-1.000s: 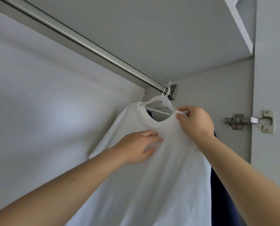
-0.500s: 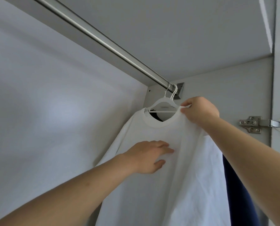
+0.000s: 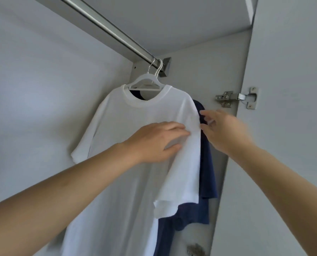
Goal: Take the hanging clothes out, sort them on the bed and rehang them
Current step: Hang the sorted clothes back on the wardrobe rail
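A white T-shirt (image 3: 128, 126) hangs on a white hanger (image 3: 145, 82) from the steel rail (image 3: 106, 28) at the wardrobe's right end. Behind it hangs a navy blue shirt (image 3: 205, 163) on a second hanger. My left hand (image 3: 157, 141) lies flat against the white shirt's chest, fingers straight, near its right shoulder seam. My right hand (image 3: 222, 128) is blurred beside the white shirt's right sleeve, fingers loosely spread at the edge of the blue shirt, holding nothing that I can see.
The wardrobe's back wall (image 3: 43, 89) fills the left. The right side panel carries a metal hinge (image 3: 235, 97) that joins the open door (image 3: 283, 126). A second hinge (image 3: 194, 249) shows low down. The rail is bare to the left of the hangers.
My right hand let go of the white shirt's collar and dropped to its right sleeve. My left hand slid right across the chest. The view widened, showing the blue shirt.
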